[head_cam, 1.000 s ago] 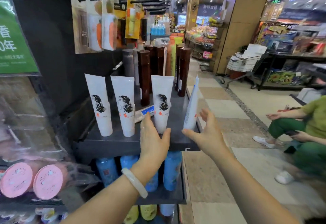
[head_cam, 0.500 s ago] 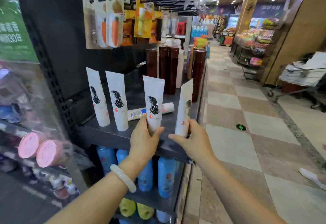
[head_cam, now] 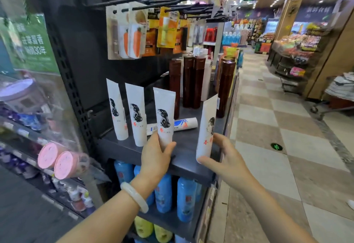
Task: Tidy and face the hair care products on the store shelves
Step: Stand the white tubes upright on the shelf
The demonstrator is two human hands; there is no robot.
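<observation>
A green sign (head_cam: 28, 43) on the far left ends in "30年". On the dark flat shelf (head_cam: 183, 163) stand four tall white soft tubes, each with a black drawing of long hair and small red writing too blurry to read. The first tube (head_cam: 117, 112) and second tube (head_cam: 136, 117) stand alone. The left hand (head_cam: 156, 159) — with a pale smooth bangle (head_cam: 135, 196) — is closed around the bottom of the third tube (head_cam: 165, 117). The right hand (head_cam: 226, 159) pinches the fourth tube (head_cam: 206, 128) near the shelf's front edge. A white tube with blue print (head_cam: 178, 125) lies flat behind — shiny brown bottles (head_cam: 191, 82) stand further back.
</observation>
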